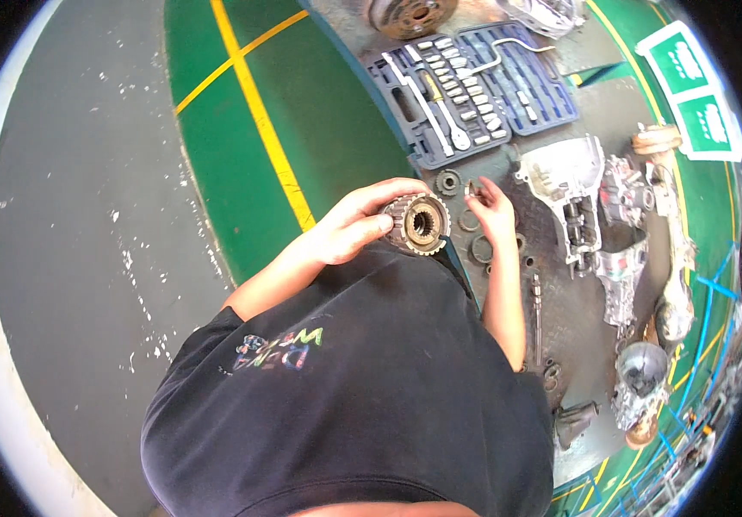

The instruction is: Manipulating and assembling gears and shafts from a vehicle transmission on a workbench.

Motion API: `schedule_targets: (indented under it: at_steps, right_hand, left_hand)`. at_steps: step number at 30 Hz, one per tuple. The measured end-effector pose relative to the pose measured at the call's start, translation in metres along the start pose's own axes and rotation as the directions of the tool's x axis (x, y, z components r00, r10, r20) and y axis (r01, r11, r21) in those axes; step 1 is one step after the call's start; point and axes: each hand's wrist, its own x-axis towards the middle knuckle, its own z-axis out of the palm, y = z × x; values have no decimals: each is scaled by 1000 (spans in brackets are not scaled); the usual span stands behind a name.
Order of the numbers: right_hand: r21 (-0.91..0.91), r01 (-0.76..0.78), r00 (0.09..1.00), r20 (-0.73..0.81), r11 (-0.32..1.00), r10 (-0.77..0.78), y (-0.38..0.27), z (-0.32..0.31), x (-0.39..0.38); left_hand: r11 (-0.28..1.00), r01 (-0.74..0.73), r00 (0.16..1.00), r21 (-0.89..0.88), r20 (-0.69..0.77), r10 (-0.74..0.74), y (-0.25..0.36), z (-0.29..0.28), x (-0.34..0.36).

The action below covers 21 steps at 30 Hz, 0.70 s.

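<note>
Left hand (pixel 360 222): grasping a thick toothed gear (pixel 421 227), thumb on the near side and fingers round the far side.
Gear: held up beside the table's edge, in front of the dark shirt (pixel 371 379), its splined hole facing up.
Right hand (pixel 495 215): over the table, thumb and fingers bent near a small metal piece (pixel 471 188); whether they grip it, I cannot tell.
Near the hands: a smaller gear (pixel 447 182) and a dark ring (pixel 481 249) on the table (pixel 573 362).
Beside the right forearm: a long thin shaft (pixel 537 319).
Beyond the gears: an open blue tool case (pixel 422 158) with rows of sockets (pixel 471 92) and a ratchet (pixel 450 116).
Right of the hands: a pale metal housing (pixel 565 164) and a funnel-shaped casing (pixel 622 280).
Floor to the left: green (pixel 336 129) with yellow lines (pixel 260 121), then grey.
</note>
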Motion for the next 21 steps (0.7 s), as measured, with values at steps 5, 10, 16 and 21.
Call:
schedule_targets:
  at_steps: [5,10,16,21]
  right_hand:
    - [-65,609,768,-198,790,-609,-176,18,-148]
    - [-548,667,625,42,505,-779,-239,30,-199]
    - [-580,637,542,-133,509,-830,-238,42,-217]
    - [-516,613,601,-188,599,-777,-230,42,-230]
  left_hand:
    - [988,-84,987,128,150,65,-2,3,29]
    - [972,-169,932,162,348,104,0,23,57]
    - [897,-432,776,98,548,313,15,45,76]
    - [918,-370,792,145,566,230,26,53,75]
